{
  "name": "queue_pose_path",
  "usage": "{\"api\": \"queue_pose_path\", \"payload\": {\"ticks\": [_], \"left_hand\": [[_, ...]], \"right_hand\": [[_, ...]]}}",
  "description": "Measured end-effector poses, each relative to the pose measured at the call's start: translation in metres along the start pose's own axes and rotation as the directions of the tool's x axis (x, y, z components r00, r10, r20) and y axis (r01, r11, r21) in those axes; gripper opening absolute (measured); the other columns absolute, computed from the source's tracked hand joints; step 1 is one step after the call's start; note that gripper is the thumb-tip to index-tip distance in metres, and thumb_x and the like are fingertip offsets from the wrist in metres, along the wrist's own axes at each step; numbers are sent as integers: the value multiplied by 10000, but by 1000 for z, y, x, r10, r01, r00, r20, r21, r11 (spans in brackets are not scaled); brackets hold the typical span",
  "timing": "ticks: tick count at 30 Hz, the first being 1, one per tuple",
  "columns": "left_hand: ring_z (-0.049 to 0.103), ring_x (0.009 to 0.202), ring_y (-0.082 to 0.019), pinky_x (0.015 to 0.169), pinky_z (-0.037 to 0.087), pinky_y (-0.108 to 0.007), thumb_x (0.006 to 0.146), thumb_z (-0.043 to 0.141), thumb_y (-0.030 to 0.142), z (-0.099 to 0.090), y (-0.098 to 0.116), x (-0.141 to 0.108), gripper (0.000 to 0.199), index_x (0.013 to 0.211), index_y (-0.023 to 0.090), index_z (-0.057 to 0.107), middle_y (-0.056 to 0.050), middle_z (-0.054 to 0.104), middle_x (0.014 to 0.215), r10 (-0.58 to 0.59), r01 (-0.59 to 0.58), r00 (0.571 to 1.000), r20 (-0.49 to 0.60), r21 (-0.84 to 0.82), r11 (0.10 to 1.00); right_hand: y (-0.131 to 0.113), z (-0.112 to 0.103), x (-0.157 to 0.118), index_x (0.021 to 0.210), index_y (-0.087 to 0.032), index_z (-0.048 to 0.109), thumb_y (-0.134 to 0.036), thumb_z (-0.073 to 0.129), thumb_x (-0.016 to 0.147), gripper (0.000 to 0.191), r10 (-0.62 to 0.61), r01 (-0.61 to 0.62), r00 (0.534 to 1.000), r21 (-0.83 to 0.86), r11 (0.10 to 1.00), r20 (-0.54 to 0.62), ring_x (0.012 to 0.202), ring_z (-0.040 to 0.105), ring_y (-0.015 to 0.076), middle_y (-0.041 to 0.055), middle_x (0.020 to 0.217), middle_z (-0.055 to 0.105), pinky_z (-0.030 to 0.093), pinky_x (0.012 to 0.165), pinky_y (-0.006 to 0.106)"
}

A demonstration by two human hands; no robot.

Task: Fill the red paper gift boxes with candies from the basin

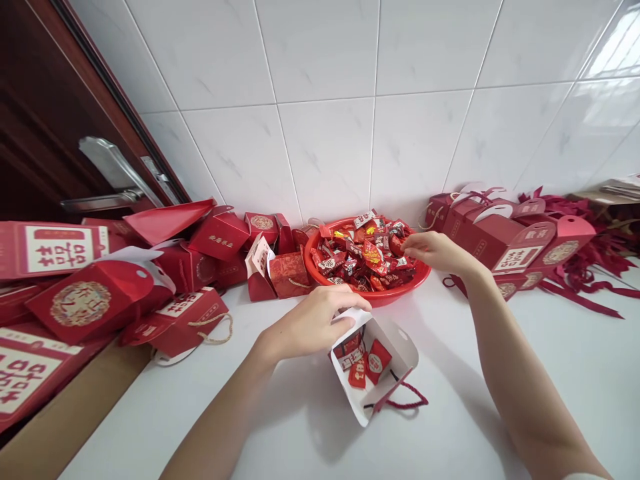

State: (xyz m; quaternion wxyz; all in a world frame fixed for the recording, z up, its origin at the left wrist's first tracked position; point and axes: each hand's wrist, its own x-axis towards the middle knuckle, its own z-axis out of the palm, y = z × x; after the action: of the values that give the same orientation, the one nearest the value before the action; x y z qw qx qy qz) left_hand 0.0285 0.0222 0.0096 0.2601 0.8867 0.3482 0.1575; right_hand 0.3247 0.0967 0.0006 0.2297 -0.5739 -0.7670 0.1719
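Open box [399, 348] pinched in left hand [311, 320], candies [367, 257] at 9 o'clock from nearer right hand [443, 253], can't tell if gripping tbh.

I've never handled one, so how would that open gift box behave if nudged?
The open gift box would probably slide easily, holding just a few wrapped packets. It looks like thin card, so it may flex if squeezed.
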Motion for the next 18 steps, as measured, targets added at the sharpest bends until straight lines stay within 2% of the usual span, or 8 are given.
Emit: {"api": "queue_pose_path", "payload": {"ticks": [2,5,8,12,15,18], "left_hand": [[662,909,-172,803,505,-259,896,537,166,3,-2,3,291,1099,238,732,-27,716,1041,-14,13,1000,-25,-19,1000],[659,911,-175,821,506,-263,896,537,175,7,-4,7,278,1074,245,738,-24,722,1036,-25,22,997,-70,-56,998],[655,904,-178,840,504,-273,901,549,214,8,-6,9,255,1060,248,746,-21,731,1011,-31,26,997,-76,-67,997],[650,889,-184,815,511,-280,896,571,280,5,-9,8,274,1107,253,744,-33,721,1008,-69,67,997,-35,-49,997],[651,915,-190,823,512,-285,902,568,307,1,-7,6,281,1116,260,744,-32,718,1033,-83,82,996,-28,-35,996],[660,922,-190,827,517,-288,917,559,324,-3,-6,6,285,1122,254,744,-36,722,1057,-81,80,996,-34,-36,996]], "right_hand": [[5,1,1,927,-191,714,-212,552,812,200,56,-59,997,-58,997,-53,895,688,212,52,955,763,496,812,280],[6,7,5,943,-202,713,-170,604,756,219,104,-105,994,-190,976,-13,922,695,227,49,992,766,490,794,272],[4,17,10,998,-211,700,-154,645,726,283,113,-94,992,-290,952,51,1015,679,246,55,1099,748,474,812,271],[5,26,16,1070,-215,682,-188,686,715,356,106,-81,993,-345,935,54,1086,648,267,76,1186,713,455,835,295],[5,29,17,1057,-200,695,-214,688,724,333,119,-79,990,-419,905,70,1086,632,282,102,1159,697,434,827,319],[3,30,17,943,-181,696,-186,658,725,221,109,-63,991,-440,896,80,1036,629,263,108,1082,694,413,783,304]]}}
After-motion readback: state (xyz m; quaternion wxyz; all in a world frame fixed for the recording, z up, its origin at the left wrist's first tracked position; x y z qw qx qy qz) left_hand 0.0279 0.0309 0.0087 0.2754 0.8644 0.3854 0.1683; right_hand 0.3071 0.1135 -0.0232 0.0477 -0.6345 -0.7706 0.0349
